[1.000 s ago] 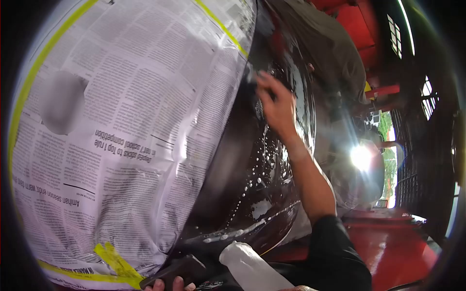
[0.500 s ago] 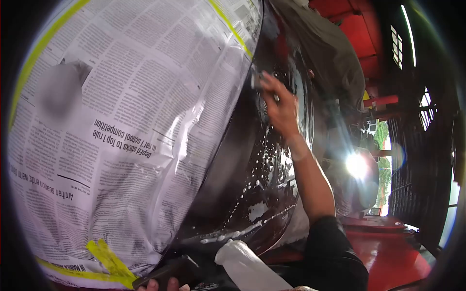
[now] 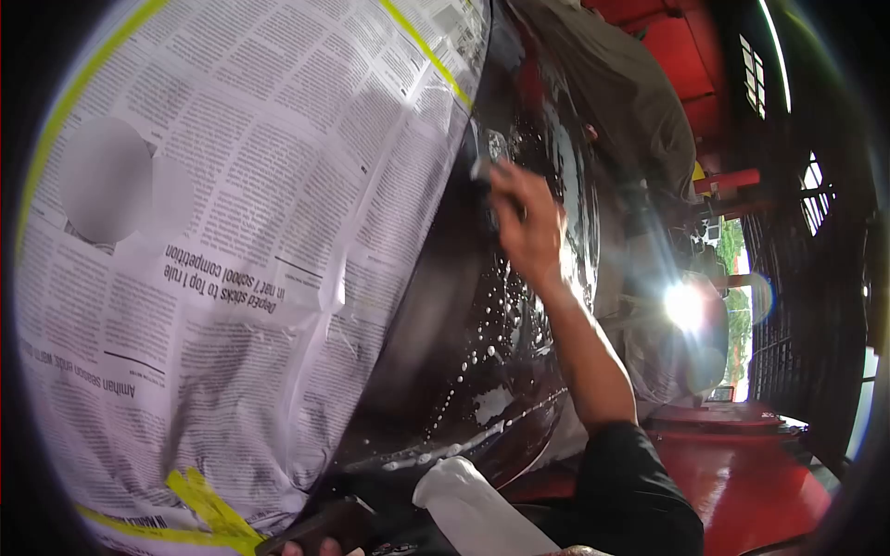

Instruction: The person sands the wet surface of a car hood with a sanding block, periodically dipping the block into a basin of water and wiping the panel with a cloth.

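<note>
My right hand [image 3: 527, 218] is closed on a small greyish pad [image 3: 481, 170], pressed against the wet, dark car body panel [image 3: 413, 334]. Water drops and pale suds dot this glossy surface below the hand. Newspaper [image 3: 250, 204], held by yellow masking tape [image 3: 426, 51], covers the area left of the panel. At the bottom edge, my left hand [image 3: 311, 549] has its fingertips around a dark, block-like object [image 3: 338, 526]; most of that hand is out of frame. Close to it is a white, rounded-ended object [image 3: 473, 505] whose kind I cannot make out.
A grey-brown cover [image 3: 640, 102] drapes over something beyond the panel. Behind is a bright light [image 3: 684, 306] or its reflection. A red glossy surface [image 3: 718, 482] lies at lower right, and dark walls with windows stand at far right.
My right hand has slid a short way down along the panel with the pad. The view has shifted slightly. My left hand stays around the dark object at the bottom.
</note>
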A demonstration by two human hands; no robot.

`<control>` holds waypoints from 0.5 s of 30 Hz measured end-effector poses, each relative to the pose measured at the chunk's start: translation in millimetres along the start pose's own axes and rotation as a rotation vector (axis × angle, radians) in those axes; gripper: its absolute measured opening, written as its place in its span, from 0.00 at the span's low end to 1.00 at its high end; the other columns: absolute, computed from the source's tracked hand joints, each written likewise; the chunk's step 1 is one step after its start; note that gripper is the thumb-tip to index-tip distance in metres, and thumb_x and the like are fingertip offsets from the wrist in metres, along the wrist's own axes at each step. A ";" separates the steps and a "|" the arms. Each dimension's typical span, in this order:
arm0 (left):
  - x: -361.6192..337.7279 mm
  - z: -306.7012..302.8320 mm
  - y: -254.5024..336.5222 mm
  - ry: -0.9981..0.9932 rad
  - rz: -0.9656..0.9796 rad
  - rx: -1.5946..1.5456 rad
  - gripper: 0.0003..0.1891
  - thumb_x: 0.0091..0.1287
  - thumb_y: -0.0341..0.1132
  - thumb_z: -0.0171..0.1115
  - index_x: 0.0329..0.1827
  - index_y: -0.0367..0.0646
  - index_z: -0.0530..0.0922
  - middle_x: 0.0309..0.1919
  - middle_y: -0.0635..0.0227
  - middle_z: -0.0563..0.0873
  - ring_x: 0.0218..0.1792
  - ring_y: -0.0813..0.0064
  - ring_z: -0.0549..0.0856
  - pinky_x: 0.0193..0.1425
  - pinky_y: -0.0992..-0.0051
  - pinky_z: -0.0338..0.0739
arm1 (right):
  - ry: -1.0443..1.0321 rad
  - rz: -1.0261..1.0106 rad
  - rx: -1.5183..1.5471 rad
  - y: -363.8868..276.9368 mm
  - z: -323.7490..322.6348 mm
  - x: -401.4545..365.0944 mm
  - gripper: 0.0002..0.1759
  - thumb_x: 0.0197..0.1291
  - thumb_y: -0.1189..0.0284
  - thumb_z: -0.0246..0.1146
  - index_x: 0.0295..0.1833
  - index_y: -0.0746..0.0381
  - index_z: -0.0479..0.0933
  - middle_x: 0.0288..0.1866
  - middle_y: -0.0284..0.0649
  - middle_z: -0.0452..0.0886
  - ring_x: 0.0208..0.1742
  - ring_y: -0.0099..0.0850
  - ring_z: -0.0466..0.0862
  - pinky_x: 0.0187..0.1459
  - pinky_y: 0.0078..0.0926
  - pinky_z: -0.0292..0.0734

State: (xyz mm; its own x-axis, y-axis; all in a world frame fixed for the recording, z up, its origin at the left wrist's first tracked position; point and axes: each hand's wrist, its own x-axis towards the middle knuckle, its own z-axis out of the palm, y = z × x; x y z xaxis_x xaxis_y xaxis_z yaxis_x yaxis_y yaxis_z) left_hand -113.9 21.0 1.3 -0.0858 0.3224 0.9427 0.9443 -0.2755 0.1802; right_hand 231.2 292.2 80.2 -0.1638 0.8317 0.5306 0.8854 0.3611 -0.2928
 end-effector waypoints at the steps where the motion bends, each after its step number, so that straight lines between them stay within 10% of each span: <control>1: -1.5 1.6 -1.6 0.040 0.014 0.000 0.22 0.74 0.60 0.50 0.34 0.57 0.85 0.38 0.65 0.85 0.46 0.60 0.81 0.65 0.49 0.72 | -0.007 0.020 -0.005 -5.4 -3.2 -10.3 0.15 0.60 0.79 0.69 0.53 0.59 0.85 0.57 0.45 0.86 0.56 0.41 0.86 0.57 0.33 0.82; 7: 19.9 -29.7 24.8 -0.401 -0.223 0.143 0.22 0.75 0.60 0.52 0.34 0.57 0.85 0.39 0.64 0.86 0.47 0.59 0.81 0.65 0.47 0.72 | 0.105 0.139 0.098 12.8 28.6 46.7 0.13 0.58 0.70 0.71 0.49 0.57 0.88 0.49 0.45 0.85 0.52 0.43 0.85 0.56 0.41 0.78; 10: 7.9 -1.9 4.3 0.050 -0.013 0.043 0.23 0.75 0.60 0.51 0.34 0.57 0.85 0.40 0.64 0.86 0.49 0.58 0.82 0.65 0.46 0.72 | 0.071 0.139 -0.049 -12.1 7.3 -10.6 0.12 0.60 0.69 0.70 0.49 0.56 0.88 0.52 0.43 0.83 0.54 0.42 0.83 0.55 0.40 0.78; 15: 49.6 -43.6 33.2 -0.563 -0.229 0.155 0.21 0.76 0.58 0.49 0.34 0.59 0.85 0.40 0.65 0.86 0.48 0.59 0.82 0.64 0.45 0.72 | 0.058 0.229 -0.043 1.2 20.2 35.0 0.14 0.60 0.69 0.70 0.52 0.55 0.87 0.50 0.45 0.84 0.56 0.43 0.83 0.57 0.38 0.78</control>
State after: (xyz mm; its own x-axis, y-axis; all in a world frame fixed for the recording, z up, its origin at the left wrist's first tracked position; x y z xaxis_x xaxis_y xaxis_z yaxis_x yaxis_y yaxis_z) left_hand -100.6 -11.7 66.2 -0.1507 0.7971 0.5848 0.9605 -0.0219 0.2773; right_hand 217.7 330.3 82.4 0.0677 0.8640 0.4989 0.9144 0.1463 -0.3774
